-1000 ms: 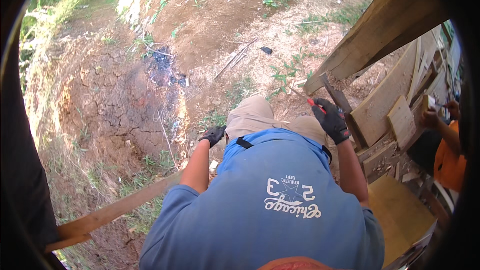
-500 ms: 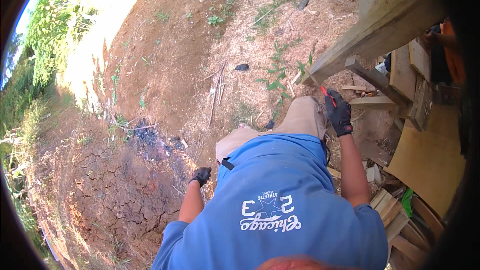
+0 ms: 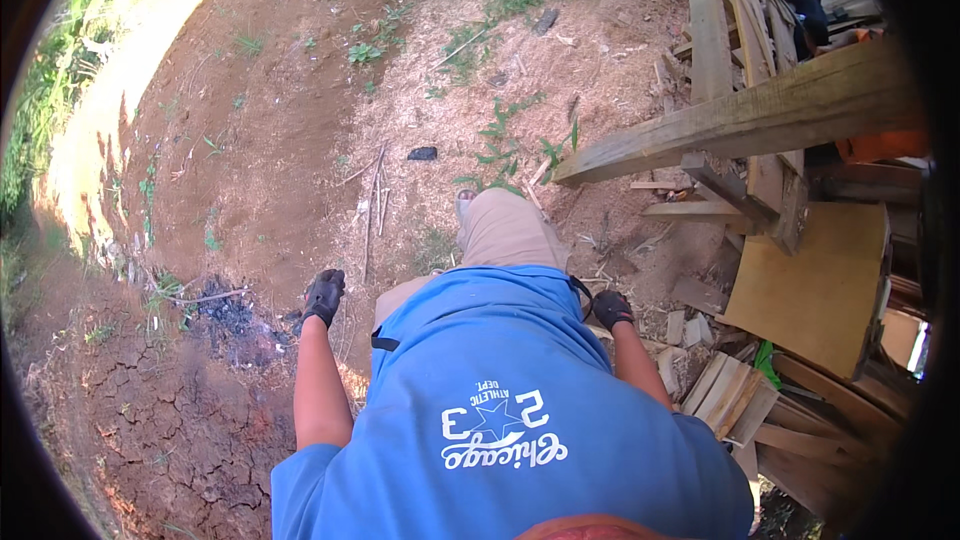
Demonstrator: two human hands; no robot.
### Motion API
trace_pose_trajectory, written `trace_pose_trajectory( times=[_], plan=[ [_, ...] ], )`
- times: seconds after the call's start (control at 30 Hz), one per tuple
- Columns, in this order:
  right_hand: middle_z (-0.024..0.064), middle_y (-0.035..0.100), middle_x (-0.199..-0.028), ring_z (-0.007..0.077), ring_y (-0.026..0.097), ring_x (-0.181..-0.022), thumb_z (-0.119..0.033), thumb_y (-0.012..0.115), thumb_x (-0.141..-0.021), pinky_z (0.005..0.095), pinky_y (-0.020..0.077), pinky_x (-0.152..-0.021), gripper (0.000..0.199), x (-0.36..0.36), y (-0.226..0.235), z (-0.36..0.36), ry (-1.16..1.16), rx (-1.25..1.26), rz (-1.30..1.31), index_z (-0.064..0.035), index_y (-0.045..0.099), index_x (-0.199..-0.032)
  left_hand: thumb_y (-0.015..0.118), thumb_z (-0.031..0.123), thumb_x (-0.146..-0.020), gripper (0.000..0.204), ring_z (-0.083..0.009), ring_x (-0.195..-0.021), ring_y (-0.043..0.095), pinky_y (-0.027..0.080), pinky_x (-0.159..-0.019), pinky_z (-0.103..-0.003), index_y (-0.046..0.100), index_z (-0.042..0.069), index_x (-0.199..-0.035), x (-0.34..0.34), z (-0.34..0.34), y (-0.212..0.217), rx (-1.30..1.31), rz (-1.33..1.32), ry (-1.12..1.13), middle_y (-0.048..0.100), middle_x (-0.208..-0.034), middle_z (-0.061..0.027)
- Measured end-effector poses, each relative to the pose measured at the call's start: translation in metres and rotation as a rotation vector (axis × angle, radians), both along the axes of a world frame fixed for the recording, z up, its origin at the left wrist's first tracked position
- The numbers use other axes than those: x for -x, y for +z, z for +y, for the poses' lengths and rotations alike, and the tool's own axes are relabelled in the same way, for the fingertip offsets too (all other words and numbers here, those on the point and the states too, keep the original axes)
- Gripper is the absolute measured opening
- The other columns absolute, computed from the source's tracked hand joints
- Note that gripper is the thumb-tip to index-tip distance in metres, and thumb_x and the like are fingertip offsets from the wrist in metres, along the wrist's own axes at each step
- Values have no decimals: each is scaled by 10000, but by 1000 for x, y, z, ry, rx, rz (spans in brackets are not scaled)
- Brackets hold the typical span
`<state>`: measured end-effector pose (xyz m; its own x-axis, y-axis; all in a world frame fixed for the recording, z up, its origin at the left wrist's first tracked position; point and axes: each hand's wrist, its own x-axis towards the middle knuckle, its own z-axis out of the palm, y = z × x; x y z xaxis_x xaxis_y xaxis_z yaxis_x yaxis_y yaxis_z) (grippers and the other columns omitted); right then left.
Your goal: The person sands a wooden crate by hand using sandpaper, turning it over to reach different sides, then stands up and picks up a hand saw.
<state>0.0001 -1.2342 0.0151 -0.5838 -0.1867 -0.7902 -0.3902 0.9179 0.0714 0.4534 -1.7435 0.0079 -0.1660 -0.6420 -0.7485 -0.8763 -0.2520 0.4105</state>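
My left hand (image 3: 325,297), in a black glove, hangs out to the left of my body above the brown soil. Its fingers look curled in, and nothing shows in them. Beside my right hip is my right hand (image 3: 611,309), also gloved in black. Its fingers are closed, and whatever they might hold is hidden from this angle. Neither hand touches the timber. One leg in tan trousers (image 3: 512,230) is stretched forward over the ground.
A thick wooden beam (image 3: 740,118) juts in from the right, with planks (image 3: 708,30) behind it. A tan board (image 3: 815,285) leans over scrap wood (image 3: 730,395) at right. Thin sticks (image 3: 375,210) and a dark chunk (image 3: 423,154) lie ahead. Another person (image 3: 806,12) is at far right.
My right hand has dropped back from near the beam's end to my hip; the red object in it no longer shows. My left hand has swung forward, and one leg has stepped ahead.
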Motion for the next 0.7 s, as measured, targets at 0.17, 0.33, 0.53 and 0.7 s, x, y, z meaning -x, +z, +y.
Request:
trace_pose_trajectory(
  times=[0.17,0.33,0.53,0.7],
  plan=[
    [175,739,-1206,329,710,-1145,-511,554,-905,453,543,-990,510,92,-146,47,283,-179,-133,-121,786,-1138,587,370,-1005,416,-186,-874,684,538,-736,-366,690,64,-1267,39,-19,-36,-184,123,264,738,-1009,-75],
    [150,768,-1080,357,736,-1039,-244,812,-652,463,579,-885,354,149,-125,-178,905,-109,-435,-229,801,-1005,570,393,-1011,358,-218,-700,664,518,-580,-395,708,70,-1079,-37,-1,-75,-259,-209,5,721,-932,-99],
    [210,743,-1110,397,720,-1035,-318,590,-904,495,562,-919,322,244,-83,-380,822,95,58,-105,777,-1056,519,517,-1020,475,-228,-684,666,521,-561,-421,700,78,-1049,-28,-4,-67,-128,-100,-140,712,-913,-120],
    [184,708,-1258,396,661,-1183,-375,610,-895,505,508,-1028,426,249,-48,-531,192,362,173,-161,720,-1246,546,535,-1009,472,-210,-683,647,504,-561,-397,695,88,-1044,-26,-52,-119,-153,-144,-81,698,-890,-99]
  ],
)
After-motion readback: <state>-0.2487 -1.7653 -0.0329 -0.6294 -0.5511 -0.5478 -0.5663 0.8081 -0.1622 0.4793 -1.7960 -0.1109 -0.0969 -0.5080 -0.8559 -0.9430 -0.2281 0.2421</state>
